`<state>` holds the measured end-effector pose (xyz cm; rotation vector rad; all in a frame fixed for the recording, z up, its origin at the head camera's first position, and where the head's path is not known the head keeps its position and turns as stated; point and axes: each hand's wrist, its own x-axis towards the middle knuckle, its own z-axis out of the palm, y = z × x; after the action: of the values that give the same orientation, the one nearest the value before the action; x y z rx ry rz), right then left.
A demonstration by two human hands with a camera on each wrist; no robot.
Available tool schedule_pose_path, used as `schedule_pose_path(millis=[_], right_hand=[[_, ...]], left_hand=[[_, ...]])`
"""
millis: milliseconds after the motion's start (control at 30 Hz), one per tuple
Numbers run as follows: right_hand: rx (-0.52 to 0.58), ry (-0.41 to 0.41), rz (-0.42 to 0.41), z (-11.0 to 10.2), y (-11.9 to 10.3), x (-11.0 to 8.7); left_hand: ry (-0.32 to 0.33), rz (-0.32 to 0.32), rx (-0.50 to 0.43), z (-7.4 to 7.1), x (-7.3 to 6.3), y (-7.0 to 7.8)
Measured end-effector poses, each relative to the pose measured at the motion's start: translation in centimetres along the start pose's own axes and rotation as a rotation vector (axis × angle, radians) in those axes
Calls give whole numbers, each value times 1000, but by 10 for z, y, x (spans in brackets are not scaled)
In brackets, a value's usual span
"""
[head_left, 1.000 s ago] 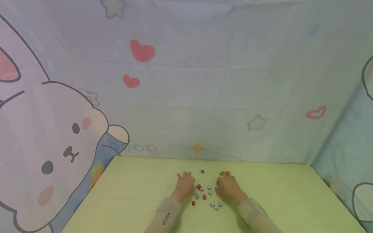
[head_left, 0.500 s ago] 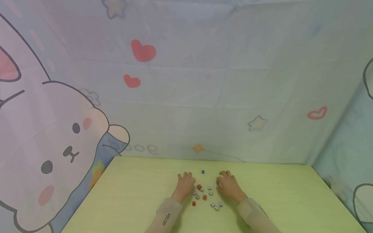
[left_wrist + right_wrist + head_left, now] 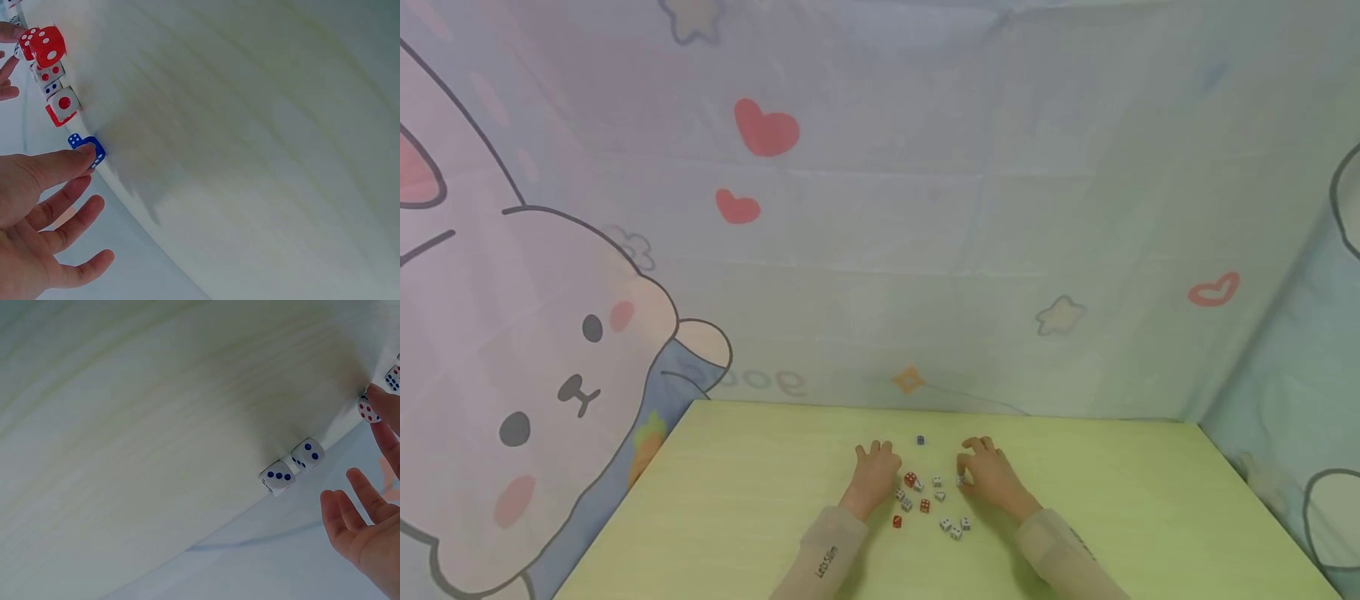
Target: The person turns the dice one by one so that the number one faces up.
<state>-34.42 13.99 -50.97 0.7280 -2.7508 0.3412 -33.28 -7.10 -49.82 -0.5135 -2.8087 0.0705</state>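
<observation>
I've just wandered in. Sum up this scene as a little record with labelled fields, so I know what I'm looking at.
Left hand: pinches a blue die
Right hand: pinches a white die
Between the hands: loose white dice and red dice
Farthest die: small blue one
Table: yellow-green
Backdrop: cloth printed with rabbit and hearts

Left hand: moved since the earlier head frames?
No, not visibly: in the head view, the left hand keeps its place below and image-left of the backdrop's orange star.
</observation>
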Motion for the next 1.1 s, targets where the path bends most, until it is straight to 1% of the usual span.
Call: schedule_pose_path(millis=[233,567,800,1033,1100], right_hand=[[18,9,-30,-1,1,-2],[71,0,-19,-4,-1,-6],[83,-4,50,-1,6,-6],[73,5,91,-3,18,-7],[87,0,103,-5,20,-8]], left_hand=[[22,0,29,1,1,-2],[20,-6,0,-1,-1,-1],[35,9,14,-1,-3,0],[42,9,12,1,0,-1],[44,9,9,1,0,-1]])
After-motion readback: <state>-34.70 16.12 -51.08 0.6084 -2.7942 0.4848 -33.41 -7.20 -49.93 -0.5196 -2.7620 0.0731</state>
